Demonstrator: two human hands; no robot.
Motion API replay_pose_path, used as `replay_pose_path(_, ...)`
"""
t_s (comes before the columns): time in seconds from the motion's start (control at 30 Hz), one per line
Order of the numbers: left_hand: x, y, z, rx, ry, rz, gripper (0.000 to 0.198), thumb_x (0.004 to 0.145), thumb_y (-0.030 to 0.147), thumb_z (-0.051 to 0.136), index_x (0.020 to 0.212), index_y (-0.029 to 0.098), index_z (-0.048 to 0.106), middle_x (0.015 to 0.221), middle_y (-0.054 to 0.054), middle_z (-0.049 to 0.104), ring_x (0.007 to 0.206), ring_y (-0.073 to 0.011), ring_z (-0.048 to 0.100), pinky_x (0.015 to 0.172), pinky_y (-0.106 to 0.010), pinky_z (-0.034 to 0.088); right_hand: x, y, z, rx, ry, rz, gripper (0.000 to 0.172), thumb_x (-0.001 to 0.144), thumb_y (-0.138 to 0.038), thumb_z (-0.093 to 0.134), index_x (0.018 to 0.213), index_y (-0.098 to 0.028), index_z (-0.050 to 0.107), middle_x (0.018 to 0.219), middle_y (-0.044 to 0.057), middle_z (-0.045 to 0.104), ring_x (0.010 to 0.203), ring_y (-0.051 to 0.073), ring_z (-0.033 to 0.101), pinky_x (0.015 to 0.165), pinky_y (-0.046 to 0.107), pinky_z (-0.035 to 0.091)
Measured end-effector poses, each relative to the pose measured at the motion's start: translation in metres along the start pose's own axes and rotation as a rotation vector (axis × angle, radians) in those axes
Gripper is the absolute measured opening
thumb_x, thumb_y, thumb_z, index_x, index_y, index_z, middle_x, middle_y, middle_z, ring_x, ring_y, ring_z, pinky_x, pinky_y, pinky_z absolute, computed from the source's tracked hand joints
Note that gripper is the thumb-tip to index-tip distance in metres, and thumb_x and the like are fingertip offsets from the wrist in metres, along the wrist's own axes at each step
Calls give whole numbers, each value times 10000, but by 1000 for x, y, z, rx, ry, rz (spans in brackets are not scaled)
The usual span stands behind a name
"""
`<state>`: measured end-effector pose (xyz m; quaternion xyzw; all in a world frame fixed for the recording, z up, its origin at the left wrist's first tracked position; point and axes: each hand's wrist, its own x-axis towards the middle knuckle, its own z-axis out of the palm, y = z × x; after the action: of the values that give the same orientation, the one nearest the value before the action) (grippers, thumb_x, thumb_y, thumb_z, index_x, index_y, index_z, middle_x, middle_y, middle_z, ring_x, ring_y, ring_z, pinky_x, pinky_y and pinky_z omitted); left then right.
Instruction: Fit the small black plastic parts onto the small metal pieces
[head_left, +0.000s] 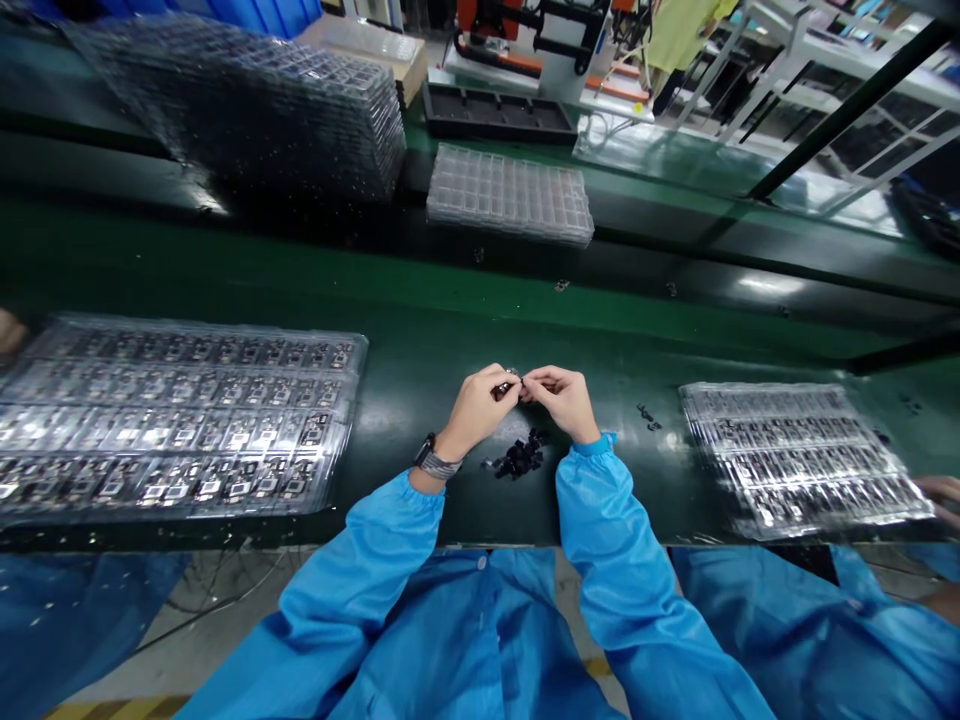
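Observation:
My left hand (480, 405) and my right hand (561, 398) meet above the dark green belt (420, 370), fingertips pinched together on a small part (512, 381) too tiny to name. Both hands are closed. A little heap of small black parts (520, 458) lies on the belt just below my hands. A clear tray of filled pockets (172, 420) lies to my left, and another clear tray with parts (802, 455) lies to my right. My sleeves are blue, and a watch (433, 460) sits on my left wrist.
A tall stack of clear trays (285, 110) and a lower stack (510, 195) stand across the belt, with a black tray (499, 112) behind. A few loose black parts (648, 417) lie right of my hands. Another person's hand (941, 492) shows at the right edge.

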<state>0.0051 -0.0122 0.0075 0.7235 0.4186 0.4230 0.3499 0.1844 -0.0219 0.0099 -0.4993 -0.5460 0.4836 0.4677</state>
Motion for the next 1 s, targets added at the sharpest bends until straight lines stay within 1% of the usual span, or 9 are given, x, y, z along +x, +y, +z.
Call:
replay_pose_path(0.27,0,2,-1,31,-22,5,164,914,140,620,836,191,754,830,-24,676,693,-134,589,671,-250,432,-1,-3,-1,-66,-8,-17,327,835,-503,781,832,-178,746,741,59,752,687,203,717,689,342,600)
replay_pose_path(0.43,0,1,0,34,-31,10,167,909,134,624,821,193,754,826,-23,676,703,-134,601,684,-252,435,-1,-1,-1,-82,-8,-31,320,846,-493,765,830,-175,734,728,56,748,675,198,715,689,337,593)
replay_pose_path(0.63,0,0,0,31,-17,-30,146,899,142,634,838,192,756,834,-23,685,696,-132,596,670,-252,432,1,-1,-3,-19,5,3,351,831,-527,777,834,-181,716,718,57,755,651,200,719,669,339,593)
replay_pose_path(0.8,0,-4,-2,-23,-47,-56,138,890,153,631,832,185,752,776,-1,654,641,-115,570,636,-246,421,2,0,-6,23,-9,22,359,832,-536,782,853,-182,727,744,60,764,657,183,706,636,309,567)
replay_pose_path(1.0,1,-7,-4,-50,-42,-78,128,883,178,633,834,180,752,807,-8,671,656,-117,581,645,-246,438,3,3,-5,20,-29,43,385,807,-557,798,848,-182,721,738,55,757,666,184,706,626,305,565)
